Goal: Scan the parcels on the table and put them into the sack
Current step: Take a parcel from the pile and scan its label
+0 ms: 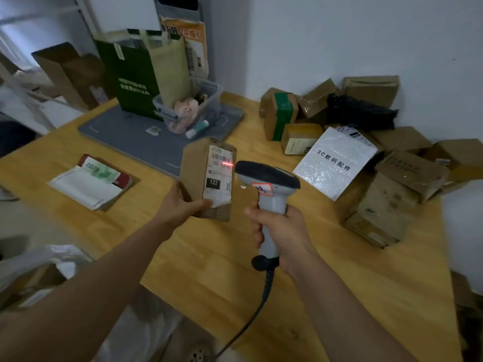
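— Small brown cardboard parcel (198, 178): where is it?

— Not in the sack yet. The white plastic sack (65, 254) slumps at the far left, below the near edge of the wooden table (209, 270), with what look like boxes inside. To its right, the left hand (180, 207) holds the parcel upright above the table, fingers and thumb wrapped round its lower end. The white shipping label (219, 176) faces right.

— Which step is this?

— Scanning, I judge. A red laser line (228, 164) falls across the label near its barcode. It comes from the grey handheld scanner with a dark head (266, 178), just beside the parcel. The right hand (282, 231) is clenched round the scanner's handle. I cannot tell whether the trigger is pressed.

— And next?

— Once the code reads, the left hand should swing the parcel left and down, clear the table edge and let go over the sack's mouth. Then comes the heap of cardboard boxes (407, 173) and the white bubble mailer (334, 163) at the right, which are unsorted.
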### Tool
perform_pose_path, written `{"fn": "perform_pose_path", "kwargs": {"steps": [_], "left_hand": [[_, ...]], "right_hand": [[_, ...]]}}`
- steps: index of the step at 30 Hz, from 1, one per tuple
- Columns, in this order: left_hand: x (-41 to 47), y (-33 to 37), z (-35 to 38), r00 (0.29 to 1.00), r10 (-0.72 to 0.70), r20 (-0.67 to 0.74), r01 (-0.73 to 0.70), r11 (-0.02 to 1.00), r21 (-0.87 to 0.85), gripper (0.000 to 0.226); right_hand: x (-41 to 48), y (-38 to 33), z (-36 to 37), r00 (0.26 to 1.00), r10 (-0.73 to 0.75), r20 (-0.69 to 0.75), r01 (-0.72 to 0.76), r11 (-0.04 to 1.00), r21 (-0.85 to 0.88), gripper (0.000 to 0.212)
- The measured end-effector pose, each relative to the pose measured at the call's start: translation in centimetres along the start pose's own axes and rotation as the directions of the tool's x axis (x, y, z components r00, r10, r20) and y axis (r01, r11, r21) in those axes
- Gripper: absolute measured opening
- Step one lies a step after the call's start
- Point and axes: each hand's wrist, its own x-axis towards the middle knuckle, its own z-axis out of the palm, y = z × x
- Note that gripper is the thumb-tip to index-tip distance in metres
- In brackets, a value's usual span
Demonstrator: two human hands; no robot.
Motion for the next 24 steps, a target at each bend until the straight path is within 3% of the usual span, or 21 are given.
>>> {"fn": "perform_pose_path", "kwargs": {"steps": [16, 24], "left_hand": [[-2.5, -1.3, -4.1, 0.995, 0.014, -0.098, -0.011, 0.999, 0.030, 0.080], [-4.6, -2.2, -6.4, 0.982, -0.068, -0.176, 0.068, 0.998, -0.006, 0.079]], "right_hand": [[-1.4, 0.1, 4.4, 0.997, 0.004, 0.075, -0.001, 0.999, -0.047, 0.011], [-1.6, 1.0, 6.6, 0.988, 0.004, 0.153, 0.000, 1.000, -0.030, 0.011]]}}
